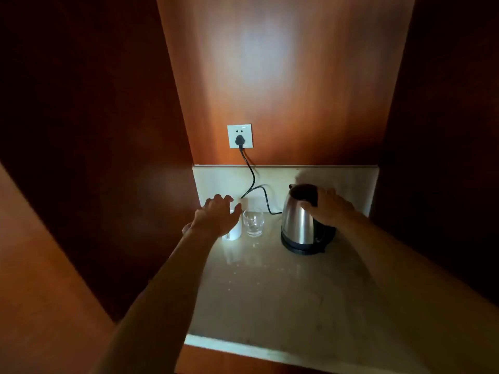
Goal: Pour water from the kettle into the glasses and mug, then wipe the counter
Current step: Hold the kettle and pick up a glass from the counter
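A steel kettle (298, 220) with a black lid stands on its black base (302, 248) at the back right of the stone counter (283, 287). My right hand (328, 207) grips the kettle's handle from the right. A white mug (234, 233) stands at the back left, and my left hand (217, 215) curls over its top with fingers spread. A clear glass (253, 222) stands just right of the mug. Part of a second glass (186, 228) shows behind my left wrist.
A black cord (253, 182) runs from the kettle base up to a plug in the white wall socket (239, 136). Dark wooden panels close in the niche on the left, right and back. The counter's front edge (243, 348) is near me.
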Demonstrator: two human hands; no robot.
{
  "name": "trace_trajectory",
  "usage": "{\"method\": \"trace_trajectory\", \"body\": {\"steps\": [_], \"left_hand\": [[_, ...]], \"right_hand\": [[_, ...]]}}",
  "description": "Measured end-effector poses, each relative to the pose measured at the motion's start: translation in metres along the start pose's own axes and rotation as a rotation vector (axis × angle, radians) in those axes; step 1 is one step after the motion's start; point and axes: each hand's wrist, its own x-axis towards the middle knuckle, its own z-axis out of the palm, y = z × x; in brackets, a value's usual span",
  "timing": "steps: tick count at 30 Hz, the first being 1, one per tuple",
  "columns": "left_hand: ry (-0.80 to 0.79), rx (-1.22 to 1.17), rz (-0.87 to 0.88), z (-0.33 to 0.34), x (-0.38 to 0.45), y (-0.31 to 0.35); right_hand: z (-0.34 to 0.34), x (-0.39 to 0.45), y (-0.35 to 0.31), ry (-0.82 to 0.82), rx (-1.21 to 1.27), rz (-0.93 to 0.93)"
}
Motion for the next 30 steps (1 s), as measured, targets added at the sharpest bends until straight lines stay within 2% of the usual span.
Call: {"method": "trace_trajectory", "body": {"steps": [2,6,10,12,15,18,22,27,30], "left_hand": [[-0.001,-0.001,-0.003,0.008,0.009,0.001],[-0.041,-0.021,-0.058,0.024,0.024,0.002],[-0.118,0.029,-0.124,0.040,0.026,0.000],[-0.146,0.080,-0.154,0.049,0.024,0.002],[-0.163,0.196,-0.196,0.058,0.017,0.007],[-0.151,0.218,-0.217,0.061,0.014,-0.001],[-0.094,0.127,-0.268,0.060,0.013,-0.027],[-0.064,0.064,-0.378,0.057,0.007,-0.066],[-0.083,0.012,-0.414,0.056,0.006,-0.085]], "right_hand": [[0.009,0.006,0.014,0.024,0.089,0.059],[0.032,0.011,0.041,0.015,0.423,0.143],[0.042,0.014,0.049,0.102,0.552,0.102],[0.049,0.013,0.049,0.114,0.711,0.096],[0.053,0.013,0.054,0.025,1.025,0.131],[0.047,0.020,0.066,-0.070,1.215,0.127],[0.045,0.030,0.078,-0.042,1.171,0.090],[0.063,0.028,0.072,0.225,1.006,0.137],[0.067,0.030,0.070,0.240,1.036,0.168]]}}
